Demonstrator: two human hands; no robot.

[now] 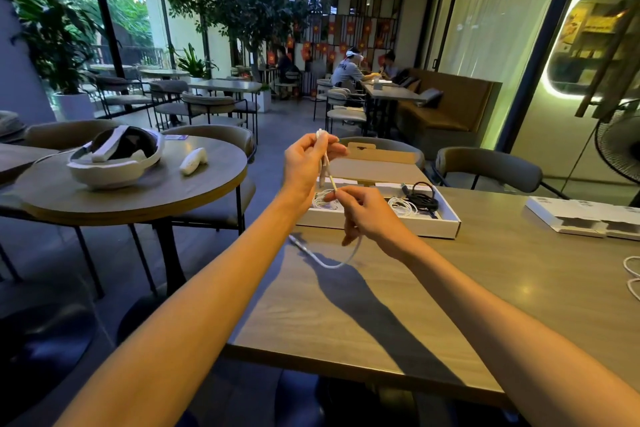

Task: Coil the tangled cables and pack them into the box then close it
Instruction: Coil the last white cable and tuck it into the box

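I hold a white cable (341, 262) up over the table, in front of the open white box (381, 224). My left hand (308, 163) pinches the folded upper part of the cable at its top. My right hand (367, 215) grips the cable lower down; below it the cable loops down to the table and ends in a grey plug (297, 240). Inside the box lie a coiled white cable (401, 206), a coiled black cable (423, 198) and another white cable (322, 199) partly hidden behind my hands. The box's lid (377, 163) stands open at the back.
A white cardboard insert (588, 217) lies at the table's right. Another white cable (632, 276) shows at the right edge. A round table (138, 191) to the left holds a headset in a bowl-like case and a controller. Chairs stand behind the table; a fan (620, 146) is far right.
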